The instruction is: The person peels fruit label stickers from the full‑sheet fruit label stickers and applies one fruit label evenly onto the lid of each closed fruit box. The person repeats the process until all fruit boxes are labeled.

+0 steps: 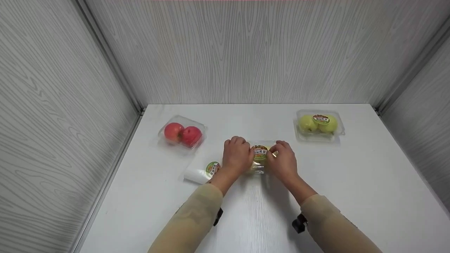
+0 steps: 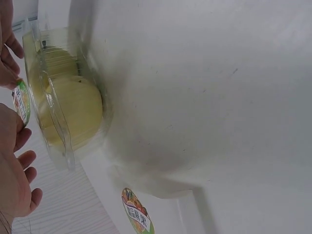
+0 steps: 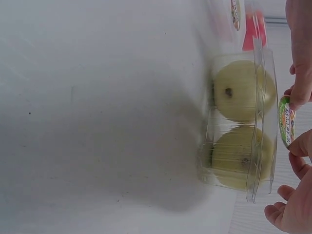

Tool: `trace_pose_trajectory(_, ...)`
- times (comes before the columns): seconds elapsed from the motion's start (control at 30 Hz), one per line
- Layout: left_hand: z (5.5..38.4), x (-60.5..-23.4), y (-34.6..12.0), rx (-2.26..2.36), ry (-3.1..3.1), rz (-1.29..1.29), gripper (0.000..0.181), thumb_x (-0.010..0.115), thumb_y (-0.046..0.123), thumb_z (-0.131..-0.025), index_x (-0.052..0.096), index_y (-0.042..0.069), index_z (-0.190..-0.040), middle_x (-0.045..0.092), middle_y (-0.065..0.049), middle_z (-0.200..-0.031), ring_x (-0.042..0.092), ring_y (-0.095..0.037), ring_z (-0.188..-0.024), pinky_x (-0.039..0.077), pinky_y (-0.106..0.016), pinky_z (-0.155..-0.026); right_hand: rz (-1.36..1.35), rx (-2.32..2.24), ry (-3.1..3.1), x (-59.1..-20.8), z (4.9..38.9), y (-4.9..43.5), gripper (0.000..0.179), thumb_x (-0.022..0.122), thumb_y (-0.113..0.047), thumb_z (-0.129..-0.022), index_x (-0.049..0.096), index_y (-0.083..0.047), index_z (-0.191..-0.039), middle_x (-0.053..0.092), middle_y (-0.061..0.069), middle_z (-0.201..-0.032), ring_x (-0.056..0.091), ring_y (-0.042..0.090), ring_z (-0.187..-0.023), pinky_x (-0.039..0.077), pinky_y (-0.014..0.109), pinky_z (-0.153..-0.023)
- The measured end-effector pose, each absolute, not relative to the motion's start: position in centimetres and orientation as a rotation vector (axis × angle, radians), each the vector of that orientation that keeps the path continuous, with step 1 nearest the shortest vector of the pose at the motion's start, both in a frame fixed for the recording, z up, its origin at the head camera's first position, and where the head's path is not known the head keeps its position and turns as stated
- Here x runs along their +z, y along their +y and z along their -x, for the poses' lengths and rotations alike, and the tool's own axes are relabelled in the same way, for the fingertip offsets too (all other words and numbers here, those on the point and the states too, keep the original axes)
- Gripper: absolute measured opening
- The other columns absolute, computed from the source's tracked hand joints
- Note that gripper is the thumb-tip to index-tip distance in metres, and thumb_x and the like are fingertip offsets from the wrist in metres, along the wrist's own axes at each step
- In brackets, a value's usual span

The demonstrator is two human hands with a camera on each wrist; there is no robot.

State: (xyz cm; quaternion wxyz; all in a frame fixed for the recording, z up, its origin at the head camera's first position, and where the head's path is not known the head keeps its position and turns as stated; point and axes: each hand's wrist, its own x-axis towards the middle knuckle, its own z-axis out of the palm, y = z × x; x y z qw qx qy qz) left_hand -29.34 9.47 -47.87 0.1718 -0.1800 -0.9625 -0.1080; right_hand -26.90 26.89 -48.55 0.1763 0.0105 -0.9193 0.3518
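A round fruit sticker [image 1: 260, 152] with a colourful picture and printed characters is held between my two hands, just over the lid of a clear plastic box [image 3: 207, 168]. Inside that box sit two pale yellow-green round fruits [image 3: 239, 92]. My left hand [image 1: 237, 156] pinches one edge of the sticker, and my right hand [image 1: 284, 161] pinches the opposite edge. Seen from the side in the right wrist view, the sticker's face points up and away from the lid, and the fingertips are right by the lid's top. The hands cover both ends of the box in the head view.
Left of the box lies a white sticker sheet [image 1: 197, 174] with another round sticker [image 1: 212, 168], partly under my left forearm. A clear box with two red apples [image 1: 191, 136] stands back left. At back right, a labelled box [image 1: 337, 137] contains two green fruits [image 1: 327, 125]. Wood-grain panels [image 1: 246, 52] surround the table.
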Motion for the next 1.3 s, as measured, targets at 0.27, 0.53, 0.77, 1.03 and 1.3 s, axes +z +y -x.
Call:
trace_pose_trajectory(0.27, 29.48, -48.09, 9.55, -0.316, -2.705, 0.518, 0.032, 0.062, 0.034, -0.105, 0.078, 0.009, -0.093, 0.071, -0.004, -0.109, 0.062, -0.025, -0.112, 0.049, -0.045, -0.096, -0.031, 0.987, -2.6, -48.66, 27.1, 26.98, 0.011, 0.071, -0.007, -0.09, 0.068, 0.002, -0.086, 0.064, 0.03, -0.134, 0.06, 0.048, -0.129, 0.048, 0.057, -0.108)
trace_pose_trajectory(0.53, 29.54, -48.1, 9.66, -0.324, -2.737, 0.511, 0.031, 0.062, 0.034, -0.105, 0.078, 0.009, -0.096, 0.071, -0.004, -0.111, 0.062, -0.025, -0.115, 0.048, -0.045, -0.099, 0.001, 0.998, -2.632, -48.8, 27.25, 27.06, 0.011, 0.07, -0.008, -0.09, 0.069, 0.003, -0.087, 0.062, 0.031, -0.138, 0.058, 0.048, -0.133, 0.046, 0.056, -0.112)
trace_pose_trajectory(0.77, 29.55, -48.19, 9.66, -0.313, -2.754, 0.488, 0.032, 0.061, 0.036, -0.106, 0.078, 0.011, -0.095, 0.071, -0.002, -0.111, 0.062, -0.023, -0.115, 0.048, -0.045, -0.1, -0.006, 1.011, -2.642, -48.8, 27.2, 27.02, 0.013, 0.07, -0.009, -0.093, 0.068, 0.002, -0.087, 0.061, 0.032, -0.14, 0.056, 0.049, -0.135, 0.048, 0.057, -0.108)
trace_pose_trajectory(1.03, 29.6, -48.39, 9.76, -0.298, -2.765, 0.478, 0.031, 0.062, 0.036, -0.105, 0.078, 0.011, -0.096, 0.071, -0.002, -0.11, 0.062, -0.023, -0.114, 0.048, -0.045, -0.1, -0.024, 1.013, -2.628, -49.05, 27.17, 27.08, 0.013, 0.07, -0.009, -0.093, 0.068, 0.002, -0.086, 0.061, 0.033, -0.14, 0.05, 0.051, -0.141, 0.045, 0.058, -0.112)
trace_pose_trajectory(1.3, 29.69, -48.58, 9.75, -0.322, -2.741, 0.485, 0.031, 0.064, 0.035, -0.104, 0.079, 0.01, -0.094, 0.071, -0.003, -0.11, 0.063, -0.024, -0.115, 0.049, -0.045, -0.1, -0.025, 1.004, -2.63, -49.31, 27.35, 27.15, 0.013, 0.07, -0.008, -0.092, 0.068, 0.002, -0.085, 0.061, 0.033, -0.139, 0.051, 0.051, -0.14, 0.046, 0.058, -0.111)
